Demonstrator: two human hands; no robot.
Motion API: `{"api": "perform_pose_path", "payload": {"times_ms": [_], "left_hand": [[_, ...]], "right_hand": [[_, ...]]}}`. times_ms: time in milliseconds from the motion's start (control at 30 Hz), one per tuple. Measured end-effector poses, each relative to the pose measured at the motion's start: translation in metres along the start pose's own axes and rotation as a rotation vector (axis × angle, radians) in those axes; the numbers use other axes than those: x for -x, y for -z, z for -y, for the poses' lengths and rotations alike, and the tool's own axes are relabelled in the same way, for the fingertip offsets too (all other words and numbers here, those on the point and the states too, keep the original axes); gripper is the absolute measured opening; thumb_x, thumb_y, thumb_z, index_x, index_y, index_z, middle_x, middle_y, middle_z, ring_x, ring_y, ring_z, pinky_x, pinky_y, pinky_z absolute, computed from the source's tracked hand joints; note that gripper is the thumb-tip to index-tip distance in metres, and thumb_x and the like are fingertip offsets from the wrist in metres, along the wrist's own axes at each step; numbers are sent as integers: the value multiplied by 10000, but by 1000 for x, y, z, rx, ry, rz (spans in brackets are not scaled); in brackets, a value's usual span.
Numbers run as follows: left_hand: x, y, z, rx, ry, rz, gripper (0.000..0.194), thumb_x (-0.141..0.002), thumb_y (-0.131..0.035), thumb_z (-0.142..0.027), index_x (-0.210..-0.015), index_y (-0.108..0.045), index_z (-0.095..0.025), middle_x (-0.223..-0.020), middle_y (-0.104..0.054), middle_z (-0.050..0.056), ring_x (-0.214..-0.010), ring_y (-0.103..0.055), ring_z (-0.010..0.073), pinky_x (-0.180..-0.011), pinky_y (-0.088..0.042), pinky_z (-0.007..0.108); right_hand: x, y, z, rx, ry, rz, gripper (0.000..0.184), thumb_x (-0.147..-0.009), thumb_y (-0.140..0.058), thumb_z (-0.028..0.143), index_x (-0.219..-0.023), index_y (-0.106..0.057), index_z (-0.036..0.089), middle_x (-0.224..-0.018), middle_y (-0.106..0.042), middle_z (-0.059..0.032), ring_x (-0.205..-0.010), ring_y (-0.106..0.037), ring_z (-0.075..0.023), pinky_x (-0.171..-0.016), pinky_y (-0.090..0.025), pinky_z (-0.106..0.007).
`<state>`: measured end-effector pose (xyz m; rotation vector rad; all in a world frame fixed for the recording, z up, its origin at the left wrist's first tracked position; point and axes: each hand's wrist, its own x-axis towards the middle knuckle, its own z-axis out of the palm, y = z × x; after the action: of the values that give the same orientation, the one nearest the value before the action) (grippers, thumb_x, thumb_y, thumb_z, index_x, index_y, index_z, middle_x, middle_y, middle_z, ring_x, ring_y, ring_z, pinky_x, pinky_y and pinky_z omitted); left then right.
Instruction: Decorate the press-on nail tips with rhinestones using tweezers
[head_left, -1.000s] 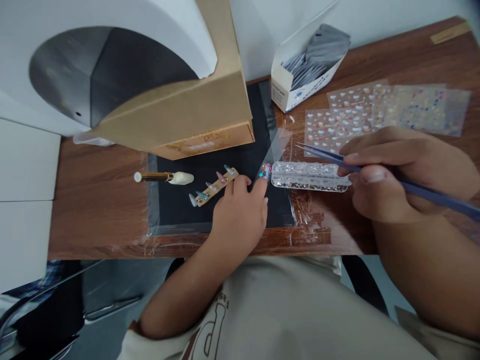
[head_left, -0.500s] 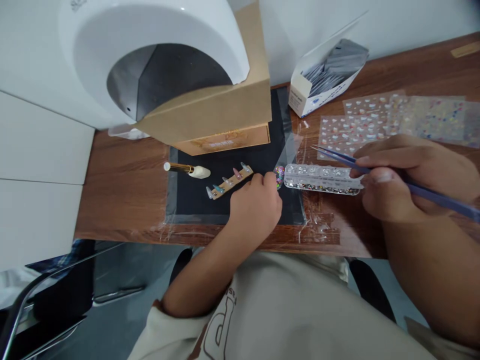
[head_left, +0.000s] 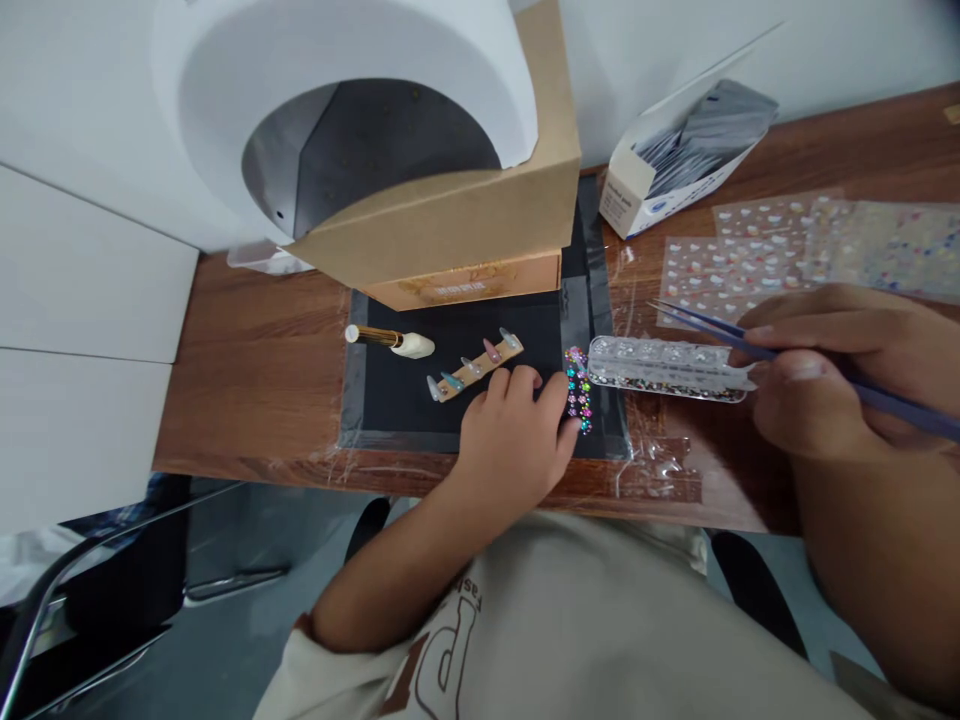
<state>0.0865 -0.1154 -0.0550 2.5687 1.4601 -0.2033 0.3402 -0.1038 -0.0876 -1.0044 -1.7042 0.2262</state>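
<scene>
My left hand (head_left: 517, 430) rests on the black mat (head_left: 405, 420), fingers loosely bent and spread, thumb apart from the index finger. Just right of its thumb and index lie colourful flower-shaped gems (head_left: 578, 390) in rows. Above the fingertips is a tan strip (head_left: 484, 372) carrying several pointed press-on nails in clear, teal and pink. My right hand (head_left: 840, 370) grips purple tweezers (head_left: 705, 325), their tips pointing left above the sticker sheets. Under its fingertips is the right end of a clear rhinestone case (head_left: 667, 367); whether they touch it, I cannot tell.
A white-and-gold bottle (head_left: 391, 341) lies left of the nails. Behind stand a white rounded lamp (head_left: 352, 45) and a cardboard box (head_left: 450, 245). A white box of sachets (head_left: 675, 165) and printed sticker sheets (head_left: 720, 275) are at the right.
My left hand has drawn back from the flower gems and spread its fingers; the gem rows now show more fully. My right hand still holds the tweezers. The view has shifted slightly.
</scene>
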Motion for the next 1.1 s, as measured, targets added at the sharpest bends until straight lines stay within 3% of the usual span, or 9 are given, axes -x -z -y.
{"api": "perform_pose_path", "payload": {"times_ms": [167, 300, 467, 633, 933, 1033, 1100], "left_hand": [[-3, 4, -9, 30, 18, 26, 583, -926, -613, -458, -1446, -437, -262, -1165, -589, 83, -1067, -578, 296, -793, -558, 411], [-12, 7, -18, -5, 19, 67, 573, -934, -596, -346, -1474, -413, -281, -1082, -597, 75, -998, -613, 272, -705, -554, 356], [-19, 6, -23, -41, 63, 78, 659, -928, -563, -293, -1534, -320, -208, -1016, -623, 90, -930, -658, 257, -675, -545, 323], [-24, 6, -18, -46, 105, 41, 592, -937, -506, -218, -1512, -368, -244, -1088, -594, 91, -852, -677, 225, -651, -521, 304], [-19, 6, -2, -9, 106, -73, 421, -930, -429, -126, -1324, -535, -228, -1163, -585, 96, -918, -652, 229, -655, -518, 305], [0, 13, 9, 112, 33, -216, 322, -946, -427, -141, -1230, -563, -210, -1138, -607, 84, -995, -632, 213, -756, -541, 311], [15, 19, 19, 179, 6, -338, 267, -946, -470, -147, -1183, -567, -220, -1094, -629, 57, -992, -627, 185, -824, -540, 307]], "right_hand": [[-5, -2, 0, -9, 77, -17, 108, -889, -593, 253, -898, -701, 252, -652, -646, -40, -567, -628, -166, -463, -471, -304], [-10, -6, 2, -4, 181, -64, 170, -815, -605, 142, -921, -691, 242, -670, -651, -3, -551, -618, -152, -431, -457, -276], [-9, -9, 0, 3, 190, -117, 156, -812, -614, 154, -921, -701, 222, -690, -657, 1, -552, -618, -146, -435, -451, -269], [-9, -9, -1, -13, 210, -125, 158, -823, -611, 144, -938, -703, 202, -718, -677, -6, -580, -620, -133, -474, -465, -258], [-10, -7, 1, 31, 200, -104, 129, -846, -601, 139, -877, -717, 188, -691, -681, -9, -594, -640, -120, -511, -500, -242], [-8, -5, 0, 26, 142, -81, 127, -873, -592, 201, -850, -716, 213, -672, -693, -20, -585, -656, -131, -511, -513, -263], [-6, -2, 1, 63, 17, -38, 206, -910, -565, 330, -801, -711, 235, -657, -697, -48, -589, -672, -158, -514, -522, -304]]}}
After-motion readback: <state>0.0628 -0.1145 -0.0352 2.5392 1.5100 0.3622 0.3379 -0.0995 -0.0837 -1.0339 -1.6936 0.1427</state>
